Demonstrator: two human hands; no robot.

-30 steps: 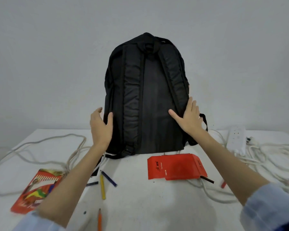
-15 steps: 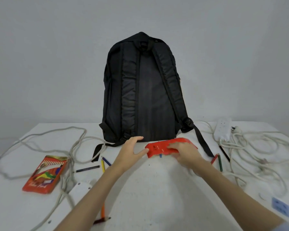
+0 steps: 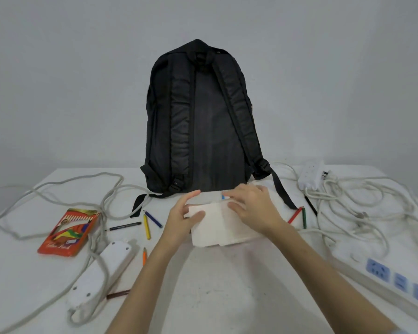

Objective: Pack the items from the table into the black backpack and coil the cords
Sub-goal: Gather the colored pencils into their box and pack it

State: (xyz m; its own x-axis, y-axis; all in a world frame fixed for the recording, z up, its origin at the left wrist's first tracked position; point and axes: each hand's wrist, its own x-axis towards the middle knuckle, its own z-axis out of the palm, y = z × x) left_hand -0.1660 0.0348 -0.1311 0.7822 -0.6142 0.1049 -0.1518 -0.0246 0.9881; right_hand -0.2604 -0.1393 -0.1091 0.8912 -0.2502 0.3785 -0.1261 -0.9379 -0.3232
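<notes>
At the front of a white desk [image 3: 227, 285], a person's two bare hands work on a flat pale carton [image 3: 221, 225] lying just before the upright black backpack [image 3: 200, 116], whose straps face the camera. Their left hand [image 3: 182, 219] grasps the carton's left end, thumb on top; their right hand [image 3: 252, 208] curls over its far right side, fingers pinching at a small blue tip [image 3: 225, 196], possibly a pencil, at the far edge. Loose coloured pencils [image 3: 146, 226] lie scattered to the left and right, an orange pencil box [image 3: 68, 232] sits further left, and uncoiled white cords [image 3: 348, 201] sprawl with power strips [image 3: 101, 273] on both sides. The step appears to be readying the carton to take pencils. Done well, that likely means keeping it flat and steady with the left hand, holding its mouth wide, then feeding pencils in lengthwise, tips aligned, before closing the flap. Packing seems barely started, since the backpack shows no open zip from this side.
</notes>
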